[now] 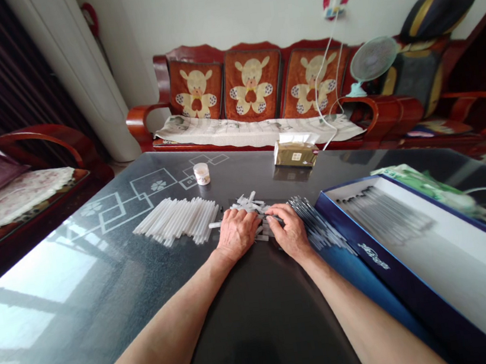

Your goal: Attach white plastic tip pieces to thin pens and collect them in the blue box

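We see a smooth, shiny dark tabletop (pixel 118 294). The white tubes (pixel 176 219) look like plastic. We see shiny red-brown wood on the sofa (pixel 141 124), soft cloth on its bear cushions (pixel 252 85), and white paper in the tissue box (pixel 295 153).

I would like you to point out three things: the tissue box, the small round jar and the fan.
Tissue box (pixel 295 155): head view, front side.
Small round jar (pixel 201 176): head view, side wall.
Fan (pixel 373 58): head view, round grille.

White tube (pixel 214 225): slim, roughly crosswise, partly hidden; dark rod (pixel 278 220): thin, angled, to tube's right.
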A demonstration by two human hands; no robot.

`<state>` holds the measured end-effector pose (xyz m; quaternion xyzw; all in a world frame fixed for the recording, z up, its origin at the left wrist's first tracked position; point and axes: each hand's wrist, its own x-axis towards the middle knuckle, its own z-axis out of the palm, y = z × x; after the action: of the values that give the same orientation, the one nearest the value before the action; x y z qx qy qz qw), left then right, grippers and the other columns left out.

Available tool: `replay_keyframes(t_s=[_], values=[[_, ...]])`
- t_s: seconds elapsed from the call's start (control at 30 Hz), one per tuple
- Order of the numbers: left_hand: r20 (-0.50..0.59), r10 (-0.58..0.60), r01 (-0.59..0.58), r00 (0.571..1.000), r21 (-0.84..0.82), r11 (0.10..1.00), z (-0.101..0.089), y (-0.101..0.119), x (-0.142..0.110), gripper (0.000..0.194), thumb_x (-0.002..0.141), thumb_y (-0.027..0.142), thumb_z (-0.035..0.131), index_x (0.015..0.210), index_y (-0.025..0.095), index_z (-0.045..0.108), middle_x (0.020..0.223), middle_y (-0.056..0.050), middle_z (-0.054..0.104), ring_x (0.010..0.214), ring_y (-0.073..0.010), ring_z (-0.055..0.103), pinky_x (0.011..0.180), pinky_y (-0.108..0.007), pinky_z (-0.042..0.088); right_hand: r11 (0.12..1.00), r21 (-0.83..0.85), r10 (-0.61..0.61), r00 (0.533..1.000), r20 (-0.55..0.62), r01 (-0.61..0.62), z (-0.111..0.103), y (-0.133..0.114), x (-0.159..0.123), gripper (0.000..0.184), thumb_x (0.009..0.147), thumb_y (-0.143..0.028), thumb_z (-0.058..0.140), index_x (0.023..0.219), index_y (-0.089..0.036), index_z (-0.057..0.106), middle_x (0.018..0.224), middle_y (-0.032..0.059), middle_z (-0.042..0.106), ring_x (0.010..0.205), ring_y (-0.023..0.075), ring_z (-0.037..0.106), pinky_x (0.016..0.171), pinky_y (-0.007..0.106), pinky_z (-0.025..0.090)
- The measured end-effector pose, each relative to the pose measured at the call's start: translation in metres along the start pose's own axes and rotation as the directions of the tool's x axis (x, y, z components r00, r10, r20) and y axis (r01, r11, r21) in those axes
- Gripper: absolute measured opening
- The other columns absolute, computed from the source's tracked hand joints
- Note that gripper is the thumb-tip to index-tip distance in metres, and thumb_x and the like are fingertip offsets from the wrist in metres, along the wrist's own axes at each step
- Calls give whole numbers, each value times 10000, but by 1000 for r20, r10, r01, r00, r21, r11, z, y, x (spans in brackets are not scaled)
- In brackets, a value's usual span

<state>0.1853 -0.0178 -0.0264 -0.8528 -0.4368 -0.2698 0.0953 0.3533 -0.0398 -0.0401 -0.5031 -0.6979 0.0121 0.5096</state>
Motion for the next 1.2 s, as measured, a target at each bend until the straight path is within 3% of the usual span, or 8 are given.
replay_keyframes(t_s=[0.37, 0.5, 0.73, 0.9, 1.0, 1.2], values=[[-47, -9, 8, 999, -22, 1000, 3, -1, -1, 282, 963, 348, 427, 912, 188, 654, 796, -55, 644, 798, -209, 555, 792, -344, 364, 990, -137, 18, 999, 48, -12, 5, 4, -3, 116, 810, -194, 577, 869, -198, 677, 955, 71, 662, 935, 222, 619, 880, 378, 481], [-33, -3, 2, 999, -39, 999, 1, 1, 0, 293, 969, 341, 414, 903, 181, 649, 805, -54, 646, 805, -205, 563, 801, -338, 373, 995, -103, -14, 1000, 6, 14, 2, -1, -1, 154, 828, -231, 582, 937, -196, 685, 987, 80, 662, 972, 221, 621, 896, 374, 483], [-13, 16, -17, 1000, -61, 998, 0, 1, 0, 303, 975, 343, 397, 916, 181, 647, 815, -62, 649, 810, -207, 571, 811, -348, 384, 1000, -12, -17, 1000, 6, 17, 1, -4, 0, 140, 867, -257, 562, 878, -217, 696, 950, 64, 672, 929, 196, 637, 871, 356, 505], [-22, 46, -48, 999, -81, 996, 0, 2, -1, 296, 972, 298, 389, 1105, 212, 638, 842, -58, 651, 831, -203, 565, 834, -354, 376, 1000, 10, -21, 1000, 9, 21, 0, -6, 0, 119, 864, -228, 533, 848, -201, 648, 931, 74, 654, 925, 199, 629, 861, 356, 506], [-56, 40, -43, 998, -70, 997, -1, 1, -2, 324, 965, 366, 400, 1155, 259, 641, 823, -54, 637, 812, -208, 547, 826, -368, 363, 1000, 5, -12, 1000, -17, 12, -1, -8, 0, 111, 866, -209, 507, 827, -195, 609, 928, 86, 643, 933, 204, 615, 866, 364, 496], [-110, -50, 45, 993, -46, 998, 3, -2, -3, 316, 945, 415, 435, 979, 249, 702, 747, -44, 617, 747, -196, 527, 804, -365, 346, 998, 2, 55, 984, -172, -55, 0, -2, 0, 96, 873, -218, 486, 816, -196, 561, 925, 91, 635, 918, 204, 604, 867, 380, 492]])
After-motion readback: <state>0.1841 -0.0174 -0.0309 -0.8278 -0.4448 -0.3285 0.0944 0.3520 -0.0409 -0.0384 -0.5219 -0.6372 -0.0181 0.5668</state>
